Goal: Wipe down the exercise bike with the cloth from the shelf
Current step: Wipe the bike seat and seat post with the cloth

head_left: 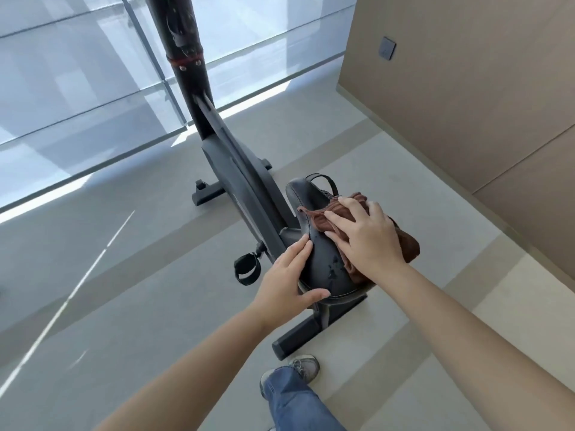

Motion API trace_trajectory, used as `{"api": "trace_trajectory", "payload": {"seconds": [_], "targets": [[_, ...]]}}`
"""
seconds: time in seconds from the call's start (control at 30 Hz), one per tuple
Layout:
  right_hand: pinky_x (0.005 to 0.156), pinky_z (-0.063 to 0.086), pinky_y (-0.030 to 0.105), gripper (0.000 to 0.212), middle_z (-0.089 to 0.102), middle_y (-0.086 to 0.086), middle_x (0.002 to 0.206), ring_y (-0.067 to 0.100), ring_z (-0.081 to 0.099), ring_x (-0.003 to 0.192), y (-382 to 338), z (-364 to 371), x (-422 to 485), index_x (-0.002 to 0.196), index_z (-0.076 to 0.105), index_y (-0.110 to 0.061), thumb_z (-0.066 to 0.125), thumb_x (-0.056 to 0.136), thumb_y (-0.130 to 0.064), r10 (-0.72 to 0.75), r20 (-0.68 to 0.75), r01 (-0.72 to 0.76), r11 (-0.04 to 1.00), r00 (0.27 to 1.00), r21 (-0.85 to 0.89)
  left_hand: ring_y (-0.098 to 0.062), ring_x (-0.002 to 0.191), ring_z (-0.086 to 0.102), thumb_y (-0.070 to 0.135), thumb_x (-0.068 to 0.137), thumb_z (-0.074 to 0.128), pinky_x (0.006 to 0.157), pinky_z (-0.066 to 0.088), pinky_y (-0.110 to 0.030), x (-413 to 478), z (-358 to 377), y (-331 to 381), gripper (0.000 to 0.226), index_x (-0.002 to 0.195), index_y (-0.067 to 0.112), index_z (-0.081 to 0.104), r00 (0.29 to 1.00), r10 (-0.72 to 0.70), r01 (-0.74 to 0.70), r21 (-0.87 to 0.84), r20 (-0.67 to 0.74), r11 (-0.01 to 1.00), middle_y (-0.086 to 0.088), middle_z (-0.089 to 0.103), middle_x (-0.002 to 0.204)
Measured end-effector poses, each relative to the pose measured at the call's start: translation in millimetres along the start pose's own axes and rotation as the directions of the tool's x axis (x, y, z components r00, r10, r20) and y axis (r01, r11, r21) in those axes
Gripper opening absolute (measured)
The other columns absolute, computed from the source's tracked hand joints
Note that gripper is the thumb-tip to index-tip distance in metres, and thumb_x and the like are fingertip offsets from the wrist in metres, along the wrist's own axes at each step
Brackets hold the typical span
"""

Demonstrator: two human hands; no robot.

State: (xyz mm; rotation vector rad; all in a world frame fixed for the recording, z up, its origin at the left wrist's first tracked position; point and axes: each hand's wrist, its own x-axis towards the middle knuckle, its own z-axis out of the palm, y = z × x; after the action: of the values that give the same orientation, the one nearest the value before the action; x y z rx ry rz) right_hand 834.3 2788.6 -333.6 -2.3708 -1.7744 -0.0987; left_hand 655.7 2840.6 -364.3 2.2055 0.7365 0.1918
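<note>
A grey tiled floor (130, 306) runs under a glass wall (77, 88) in the upper left. At centre frame stands the black exercise bike (236, 181). The right hand (364, 234) presses flat, fingers spread, on the brown cloth (407, 244) over the saddle (323, 265). The left hand (286, 278) cups the saddle's left edge, loosely open.

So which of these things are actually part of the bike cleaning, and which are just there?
Part of the job:
- brown cloth, pressed flat under the right hand
- black saddle, steadied at its edge by the left hand
- exercise bike frame

Just there:
- wall socket
- window
- strapped pedal, not touched
</note>
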Motion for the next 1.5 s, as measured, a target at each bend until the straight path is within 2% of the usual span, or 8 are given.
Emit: {"api": "trace_trajectory", "payload": {"seconds": [0.2, 0.43, 0.57, 0.77, 1.03, 1.23, 1.33, 1.5], "targets": [[0.086, 0.043, 0.045, 0.045, 0.038, 0.004, 0.142, 0.036, 0.040, 0.114, -15, 15, 73, 0.136, 0.040, -0.035, 0.043, 0.093, -0.045, -0.008, 0.142, 0.011, 1.000, 0.990, -0.019, -0.007, 0.136, 0.018, 0.044, 0.077, 0.068, 0.110, 0.019, -0.022, -2, 5, -2, 0.086, 0.145, 0.021, 0.020, 0.999, -0.026, 0.025, -0.039, -0.035, 0.999, 0.011, 0.017, 0.152], [0.066, 0.051, 0.044, 0.036, 0.056, 0.011, 0.125, 0.040, 0.052, 0.092, -7, -5, -18, 0.115, 0.064, -0.022, 0.066, 0.081, -0.034, 0.003, 0.005, -0.002, 0.999, 1.000, -0.040, 0.003, 0.125, 0.029, 0.034, 0.079, 0.069, 0.101, 0.021, -0.009, -17, 10, -2, 0.073, 0.140, 0.017, 0.034, 0.990, -0.035, 0.021, -0.102, -0.138, 0.995, 0.013, 0.032, 0.143], [0.064, 0.052, 0.044, 0.033, 0.062, 0.014, 0.117, 0.041, 0.056, 0.087, -16, -6, -45, 0.108, 0.068, -0.018, 0.072, 0.077, -0.027, 0.009, -0.060, -0.013, 0.998, 0.998, -0.059, -0.008, 0.127, 0.038, 0.032, 0.079, 0.070, 0.103, 0.026, -0.017, -30, 11, -8, 0.067, 0.137, 0.016, 0.040, 0.982, -0.019, 0.014, -0.025, -0.186, 1.000, 0.007, 0.040, 0.141], [0.089, 0.043, 0.048, 0.039, 0.039, 0.008, 0.142, 0.038, 0.040, 0.114, -42, 1, 10, 0.129, 0.051, -0.025, 0.046, 0.093, -0.039, -0.049, 0.151, 0.065, 0.992, 0.987, -0.104, -0.014, 0.120, 0.046, 0.034, 0.082, 0.066, 0.099, 0.033, -0.022, -43, 9, -6, 0.055, 0.130, 0.014, 0.049, 0.976, -0.011, 0.024, 0.057, -0.216, 0.998, 0.002, 0.049, 0.133], [0.070, 0.053, 0.046, 0.036, 0.060, 0.015, 0.121, 0.040, 0.057, 0.093, -48, -5, -67, 0.112, 0.066, -0.018, 0.069, 0.079, -0.032, -0.053, -0.028, 0.049, 0.993, 0.998, -0.109, -0.024, 0.111, 0.054, 0.028, 0.081, 0.068, 0.095, 0.045, -0.038, -74, -1, -7, 0.045, 0.119, 0.007, 0.057, 0.968, 0.043, -0.004, 0.156, -0.249, 0.988, -0.008, 0.058, 0.120], [0.086, 0.043, 0.044, 0.033, 0.048, 0.010, 0.131, 0.037, 0.043, 0.111, -96, 3, -15, 0.120, 0.057, -0.017, 0.041, 0.095, -0.033, -0.122, 0.217, 0.194, 0.917, 0.968, -0.348, -0.026, 0.110, 0.055, 0.027, 0.081, 0.069, 0.092, 0.048, -0.041, -93, -11, -7, 0.043, 0.117, 0.006, 0.058, 0.952, 0.008, 0.048, 0.176, -0.305, 0.983, -0.009, 0.058, 0.120], [0.087, 0.043, 0.044, 0.029, 0.047, 0.008, 0.132, 0.036, 0.042, 0.114, -99, 7, -19, 0.117, 0.058, -0.017, 0.046, 0.093, -0.029, -0.132, 0.253, 0.224, 0.897, 0.958, -0.380, -0.027, 0.106, 0.057, 0.024, 0.079, 0.071, 0.088, 0.049, -0.040, -98, -17, -5, 0.042, 0.115, 0.006, 0.060, 0.942, -0.003, 0.066, 0.176, -0.334, 0.982, -0.011, 0.060, 0.117], [0.072, 0.055, 0.041, 0.044, 0.060, 0.009, 0.127, 0.037, 0.060, 0.100, -74, 1, -78, 0.116, 0.063, -0.024, 0.073, 0.074, -0.029, -0.138, 0.060, 0.150, 0.925, 0.989, -0.350, -0.025, 0.110, 0.054, 0.027, 0.081, 0.069, 0.090, 0.049, -0.041, -102, -21, -1, 0.043, 0.118, 0.006, 0.058, 0.946, -0.007, 0.068, 0.176, -0.325, 0.982, -0.009, 0.057, 0.121]]}}
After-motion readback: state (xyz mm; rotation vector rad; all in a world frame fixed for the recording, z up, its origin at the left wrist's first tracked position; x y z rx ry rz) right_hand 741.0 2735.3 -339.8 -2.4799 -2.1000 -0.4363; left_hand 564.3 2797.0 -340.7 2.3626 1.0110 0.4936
